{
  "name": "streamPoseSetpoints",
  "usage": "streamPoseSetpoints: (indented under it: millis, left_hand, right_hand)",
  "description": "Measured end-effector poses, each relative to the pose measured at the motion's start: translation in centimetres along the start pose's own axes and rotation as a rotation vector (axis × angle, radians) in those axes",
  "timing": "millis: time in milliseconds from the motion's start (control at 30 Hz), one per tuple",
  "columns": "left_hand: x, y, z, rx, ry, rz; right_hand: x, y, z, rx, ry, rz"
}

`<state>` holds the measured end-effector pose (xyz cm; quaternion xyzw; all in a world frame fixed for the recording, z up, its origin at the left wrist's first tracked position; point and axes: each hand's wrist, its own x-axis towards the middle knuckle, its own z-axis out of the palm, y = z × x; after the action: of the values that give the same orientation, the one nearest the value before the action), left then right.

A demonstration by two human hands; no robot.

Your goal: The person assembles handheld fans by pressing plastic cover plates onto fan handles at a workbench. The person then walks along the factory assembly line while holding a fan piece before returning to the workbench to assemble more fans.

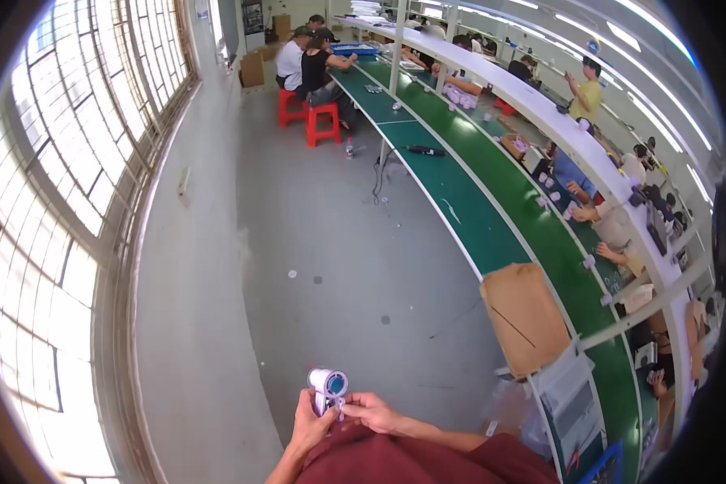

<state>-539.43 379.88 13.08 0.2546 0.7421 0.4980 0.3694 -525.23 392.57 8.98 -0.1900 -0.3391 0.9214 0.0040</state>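
A small white and lilac device with a round head and a dark blue-green centre (328,382) is held upright at the bottom middle of the head view. My left hand (308,423) is wrapped round its lower part from the left. From the right, my right hand (371,413) touches the device's lower side with its fingers pressed together, next to a small pale part. What exactly those fingertips pinch is too small to make out. The dark red cloth of my clothing (411,461) lies just below both hands.
A long green bench (476,218) curves along the right, with a brown cardboard box (526,319) and clear plastic bags (563,379) near its close end. Several people sit along it. Red stools (323,123) stand further off. Barred windows (64,202) line the left wall.
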Motion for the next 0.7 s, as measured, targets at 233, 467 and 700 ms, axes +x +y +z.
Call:
streamPoseSetpoints:
  millis: [233, 467, 700]
  left_hand:
    - [19.7, 5.1, -5.0, 0.087, -0.134, -0.011]
    - [37.0, 14.9, -7.8, 0.144, -0.261, 0.070]
    - [53.1, 15.9, -8.5, 0.016, -0.205, -0.033]
  right_hand:
    - [15.7, -12.6, -3.5, -0.153, 0.075, -0.067]
    - [26.4, -23.8, -5.1, -0.024, 0.182, -0.265]
    - [38.9, -35.4, -10.5, -0.215, 0.162, -0.152]
